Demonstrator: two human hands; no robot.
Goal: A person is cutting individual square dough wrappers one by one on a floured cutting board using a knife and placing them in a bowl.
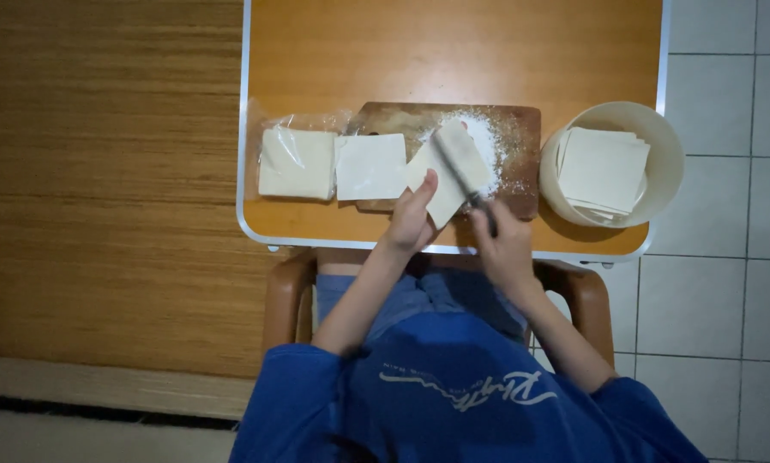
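Dough sheet stack (449,171), pale and square, lay tilted on the floured wooden cutting board (514,146) at the middle of the counter (402,51). Left hand (411,219) pressed down on the stack's near edge, fingers closed against it. Right hand (505,244) was closed around the handle of a knife (462,180), whose blade lay diagonally across the top of the stack. A second square stack (370,166) sat just left on the board edge; a plastic-wrapped stack (297,163) lay beside that. A round white bowl (659,137) at right held more sheets.
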